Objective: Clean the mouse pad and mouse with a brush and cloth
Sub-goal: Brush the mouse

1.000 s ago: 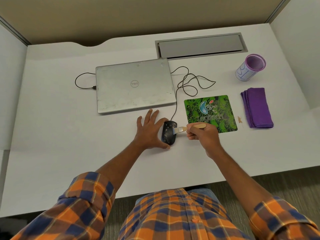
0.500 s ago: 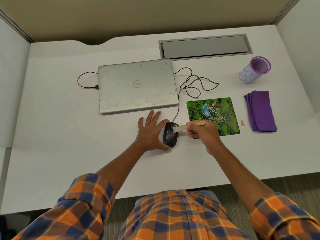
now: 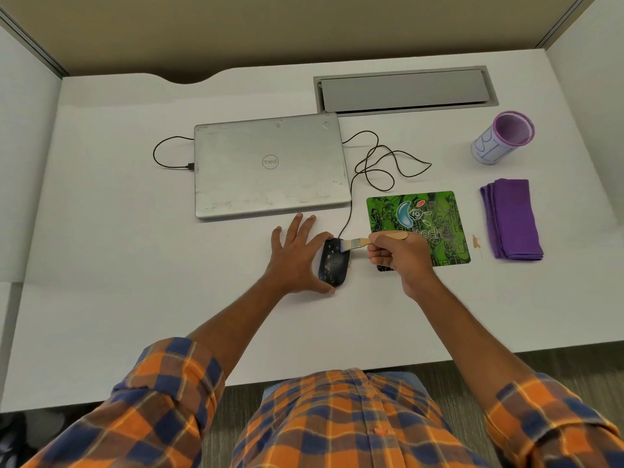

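Mouse: we are brushing the black mouse (image 3: 332, 265), which is sitting on the white desk (image 3: 135, 282) just left of the green mouse pad (image 3: 425, 217).
Left hand: our left hand (image 3: 297, 261) is lying flat with fingers spread, thumb and first finger touching the mouse's left side, not wrapping it.
Right hand: our right hand (image 3: 398, 258) is pinching the wooden brush (image 3: 358, 244) by its handle, bristles touching the mouse's far end.
Feel: we are guessing the mouse is light, hard and slippery (its cord can tug it), so we are steadying its sides.
Cloth: the folded purple cloth (image 3: 511, 217) is lying right of the pad.
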The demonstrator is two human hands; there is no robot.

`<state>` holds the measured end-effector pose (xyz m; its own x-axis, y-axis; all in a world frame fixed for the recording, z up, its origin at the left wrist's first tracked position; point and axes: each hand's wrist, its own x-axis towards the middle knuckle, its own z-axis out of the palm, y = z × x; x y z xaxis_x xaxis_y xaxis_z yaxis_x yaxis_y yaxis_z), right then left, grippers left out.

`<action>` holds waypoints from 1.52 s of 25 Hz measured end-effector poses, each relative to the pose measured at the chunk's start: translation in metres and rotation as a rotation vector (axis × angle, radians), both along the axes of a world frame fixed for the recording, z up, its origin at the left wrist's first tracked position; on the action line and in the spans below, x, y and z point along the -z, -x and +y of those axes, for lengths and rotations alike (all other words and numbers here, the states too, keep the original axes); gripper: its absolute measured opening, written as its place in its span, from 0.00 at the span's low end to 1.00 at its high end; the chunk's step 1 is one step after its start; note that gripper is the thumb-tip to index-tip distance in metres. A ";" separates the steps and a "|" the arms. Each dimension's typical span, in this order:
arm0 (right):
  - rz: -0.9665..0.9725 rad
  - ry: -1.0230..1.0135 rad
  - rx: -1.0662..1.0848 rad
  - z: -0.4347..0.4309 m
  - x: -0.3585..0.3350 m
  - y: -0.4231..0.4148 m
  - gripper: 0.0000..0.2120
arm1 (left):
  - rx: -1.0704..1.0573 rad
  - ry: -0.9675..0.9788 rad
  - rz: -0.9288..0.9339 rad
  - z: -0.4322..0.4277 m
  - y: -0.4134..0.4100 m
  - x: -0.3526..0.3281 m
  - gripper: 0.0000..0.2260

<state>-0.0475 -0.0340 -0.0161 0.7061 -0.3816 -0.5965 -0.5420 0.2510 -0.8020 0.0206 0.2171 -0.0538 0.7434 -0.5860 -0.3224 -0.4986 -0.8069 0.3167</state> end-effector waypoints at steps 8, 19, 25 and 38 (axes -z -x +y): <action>0.030 0.031 0.045 -0.007 0.000 -0.002 0.05 | 0.003 -0.012 0.009 -0.001 -0.001 -0.001 0.57; 0.066 -0.077 0.098 0.000 0.006 0.011 0.06 | 0.009 -0.021 -0.001 0.000 0.000 -0.003 0.57; 0.020 -0.090 0.117 -0.005 0.006 0.027 0.08 | 0.009 -0.007 -0.012 0.002 0.001 -0.003 0.56; -0.034 -0.090 0.051 0.002 0.004 0.059 0.06 | 0.021 -0.041 -0.024 0.003 0.001 -0.007 0.57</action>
